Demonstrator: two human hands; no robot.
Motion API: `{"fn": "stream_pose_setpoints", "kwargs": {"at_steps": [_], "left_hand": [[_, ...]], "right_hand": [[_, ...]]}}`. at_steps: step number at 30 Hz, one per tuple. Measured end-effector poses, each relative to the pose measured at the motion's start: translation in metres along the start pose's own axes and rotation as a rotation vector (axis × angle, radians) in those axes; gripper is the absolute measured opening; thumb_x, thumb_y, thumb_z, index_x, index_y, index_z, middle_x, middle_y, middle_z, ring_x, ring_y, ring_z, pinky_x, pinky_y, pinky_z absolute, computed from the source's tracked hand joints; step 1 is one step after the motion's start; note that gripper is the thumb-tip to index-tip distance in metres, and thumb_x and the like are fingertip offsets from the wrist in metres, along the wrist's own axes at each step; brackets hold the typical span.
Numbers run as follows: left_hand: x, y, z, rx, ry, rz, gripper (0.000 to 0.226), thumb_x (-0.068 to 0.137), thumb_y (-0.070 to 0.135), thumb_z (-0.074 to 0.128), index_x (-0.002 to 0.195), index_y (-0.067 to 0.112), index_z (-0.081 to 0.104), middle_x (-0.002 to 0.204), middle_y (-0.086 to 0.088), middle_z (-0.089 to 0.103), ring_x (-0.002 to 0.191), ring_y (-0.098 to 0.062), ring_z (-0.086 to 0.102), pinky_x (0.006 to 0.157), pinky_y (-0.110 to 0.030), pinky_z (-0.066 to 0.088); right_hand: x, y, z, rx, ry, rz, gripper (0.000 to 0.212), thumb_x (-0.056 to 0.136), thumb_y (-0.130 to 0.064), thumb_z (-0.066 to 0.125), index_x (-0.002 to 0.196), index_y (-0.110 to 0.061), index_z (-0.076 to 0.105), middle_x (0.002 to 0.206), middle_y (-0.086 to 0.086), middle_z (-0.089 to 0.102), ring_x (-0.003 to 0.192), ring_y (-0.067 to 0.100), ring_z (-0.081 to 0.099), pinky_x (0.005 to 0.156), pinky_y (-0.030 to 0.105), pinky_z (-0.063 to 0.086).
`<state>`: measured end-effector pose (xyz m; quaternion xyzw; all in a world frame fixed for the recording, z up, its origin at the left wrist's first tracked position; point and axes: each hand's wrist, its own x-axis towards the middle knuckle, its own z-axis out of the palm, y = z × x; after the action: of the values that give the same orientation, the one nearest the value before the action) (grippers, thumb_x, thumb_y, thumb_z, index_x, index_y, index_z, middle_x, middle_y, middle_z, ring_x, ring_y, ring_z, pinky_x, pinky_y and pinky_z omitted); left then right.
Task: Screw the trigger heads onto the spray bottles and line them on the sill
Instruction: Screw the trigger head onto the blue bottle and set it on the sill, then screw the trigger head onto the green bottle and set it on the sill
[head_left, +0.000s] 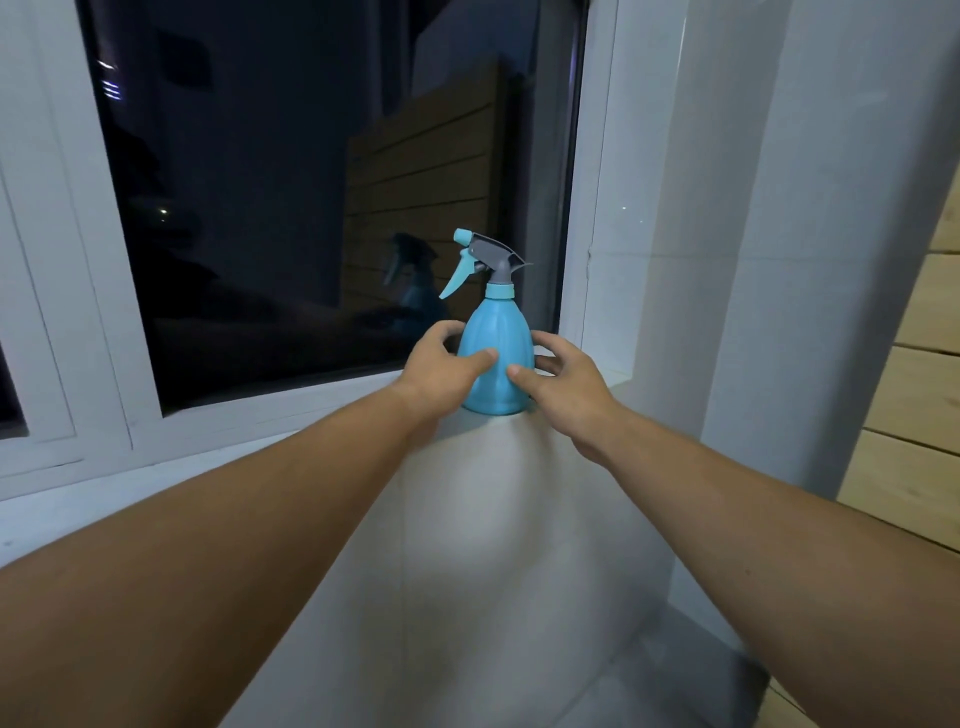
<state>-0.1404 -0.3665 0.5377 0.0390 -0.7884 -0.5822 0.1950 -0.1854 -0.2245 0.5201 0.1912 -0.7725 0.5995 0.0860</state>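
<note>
A light-blue spray bottle (497, 358) stands upright on the white window sill (291, 457), near its right end. A grey and blue trigger head (485, 260) sits on its neck, nozzle pointing left. My left hand (441, 371) wraps the bottle's left side, thumb on the front. My right hand (558, 384) cups the right side with the thumb touching the front. Both hands hold the bottle's lower body.
A dark window pane (322, 208) in a white frame rises right behind the sill and reflects the bottle. A white wall column (727, 260) stands to the right, with wooden panelling (924, 389) beyond it. Below the sill is a pale wall face.
</note>
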Motion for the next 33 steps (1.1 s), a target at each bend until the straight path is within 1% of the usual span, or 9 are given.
{"fn": "stream_pose_setpoints", "kwargs": {"at_steps": [3,9,16,18,22,24,26,29,33], "left_hand": [[0.001,-0.001,-0.001,0.009,0.007,0.001,0.054,0.094,0.025,0.068,0.143,0.022,0.046,0.141,-0.008,0.057,0.122,-0.029,0.061,0.103,-0.049,0.054],[0.001,0.000,-0.004,0.056,0.002,-0.023,0.066,0.095,0.024,0.067,0.152,0.022,0.035,0.151,-0.009,0.048,0.130,-0.029,0.055,0.108,-0.046,0.051],[-0.012,0.003,-0.018,0.078,0.056,-0.097,0.073,0.096,0.029,0.066,0.156,0.021,0.026,0.160,-0.009,0.035,0.143,-0.030,0.042,0.115,-0.044,0.038],[-0.023,0.003,-0.021,0.084,0.086,-0.080,0.071,0.095,0.031,0.067,0.153,0.019,0.029,0.154,-0.010,0.043,0.137,-0.028,0.048,0.110,-0.040,0.041],[-0.058,0.001,-0.013,0.026,0.100,0.012,0.055,0.093,0.031,0.068,0.139,0.021,0.040,0.121,-0.005,0.060,0.096,-0.012,0.060,0.079,-0.024,0.046],[-0.083,-0.005,0.002,-0.001,0.027,0.019,0.045,0.093,0.033,0.069,0.130,0.023,0.046,0.112,-0.004,0.062,0.094,-0.012,0.062,0.074,-0.024,0.051],[-0.113,-0.018,0.026,-0.037,-0.081,-0.010,0.039,0.088,0.037,0.072,0.119,0.024,0.053,0.106,-0.005,0.065,0.100,-0.021,0.067,0.086,-0.037,0.059],[-0.153,-0.055,0.064,-0.046,-0.238,-0.108,0.032,0.078,0.039,0.075,0.102,0.026,0.058,0.098,-0.009,0.065,0.095,-0.025,0.069,0.094,-0.051,0.056],[-0.200,-0.120,0.109,0.038,-0.460,-0.292,0.035,0.081,0.040,0.074,0.108,0.023,0.059,0.100,-0.010,0.067,0.098,-0.028,0.070,0.097,-0.051,0.054]], "right_hand": [[0.001,0.000,0.003,-0.021,-0.002,0.016,0.058,0.089,-0.024,0.068,0.142,-0.027,0.043,0.137,0.003,0.055,0.121,0.021,0.056,0.099,0.043,0.053],[0.004,-0.004,0.009,-0.060,-0.010,0.028,0.062,0.090,-0.022,0.066,0.145,-0.028,0.038,0.143,0.002,0.050,0.119,0.017,0.053,0.099,0.040,0.052],[-0.009,-0.005,-0.002,-0.045,0.063,0.077,0.073,0.090,-0.024,0.067,0.151,-0.031,0.027,0.154,0.006,0.039,0.136,0.025,0.044,0.108,0.044,0.042],[-0.022,-0.004,-0.012,-0.034,0.076,0.080,0.068,0.090,-0.027,0.067,0.149,-0.029,0.033,0.151,0.006,0.043,0.133,0.024,0.048,0.105,0.040,0.045],[-0.060,0.008,-0.037,-0.023,0.069,0.107,0.055,0.087,-0.030,0.070,0.137,-0.027,0.048,0.137,0.001,0.055,0.116,0.019,0.060,0.093,0.035,0.051],[-0.085,0.018,-0.051,-0.030,0.081,0.120,0.046,0.085,-0.029,0.071,0.128,-0.025,0.055,0.127,0.004,0.061,0.108,0.019,0.065,0.096,0.040,0.054],[-0.118,0.032,-0.064,-0.030,0.086,0.164,0.036,0.086,-0.023,0.070,0.120,-0.019,0.059,0.117,0.010,0.065,0.101,0.022,0.067,0.094,0.042,0.055],[-0.168,0.067,-0.084,-0.037,0.088,0.263,0.029,0.088,-0.016,0.069,0.114,-0.009,0.062,0.107,0.017,0.067,0.089,0.024,0.065,0.089,0.043,0.055],[-0.232,0.134,-0.107,-0.123,0.080,0.438,0.029,0.086,-0.021,0.071,0.111,-0.007,0.064,0.098,0.016,0.068,0.086,0.028,0.068,0.085,0.046,0.056]]}}
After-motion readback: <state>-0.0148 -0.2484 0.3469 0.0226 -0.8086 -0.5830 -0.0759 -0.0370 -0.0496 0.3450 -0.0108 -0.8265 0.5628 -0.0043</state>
